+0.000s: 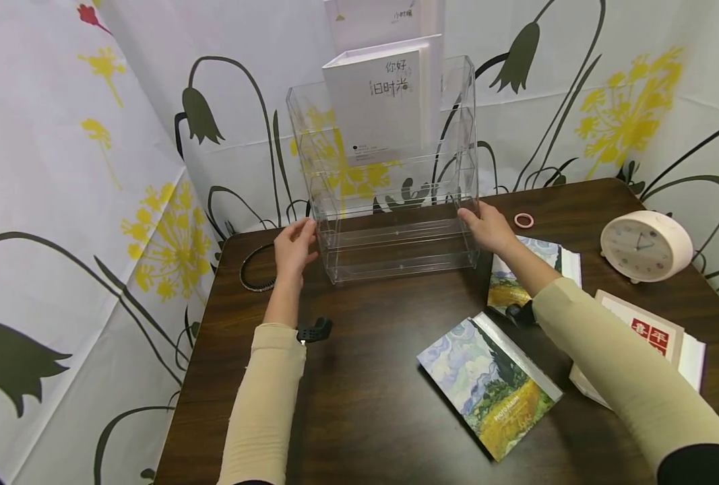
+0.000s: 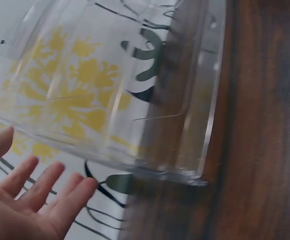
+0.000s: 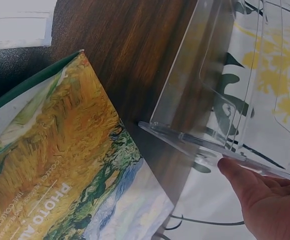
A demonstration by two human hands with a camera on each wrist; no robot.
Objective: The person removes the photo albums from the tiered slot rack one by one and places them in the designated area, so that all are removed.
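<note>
A clear acrylic tiered rack [image 1: 389, 236] stands upright at the back of the table, holding a white book [image 1: 377, 108] with Chinese lettering. Another white book [image 1: 377, 23] shows higher up behind it. My left hand [image 1: 294, 250] is beside the rack's left side; the left wrist view has its fingers [image 2: 72, 202] spread and slightly bent, close to the clear panel. At the opposite side, my right hand [image 1: 489, 228] touches the rack's lower right edge. Its fingers [image 3: 235, 172] look fairly straight against the side panel, with the thumb partly cut off by the frame.
Two painted-cover photo albums [image 1: 489, 387] lie on the dark wooden table [image 1: 359, 404], one under my right forearm. A beige book [image 1: 638, 323], a round clock [image 1: 647, 246], a pink ring [image 1: 523, 220] and a dark cord loop [image 1: 250, 276] also lie about. A patterned curtain hangs behind.
</note>
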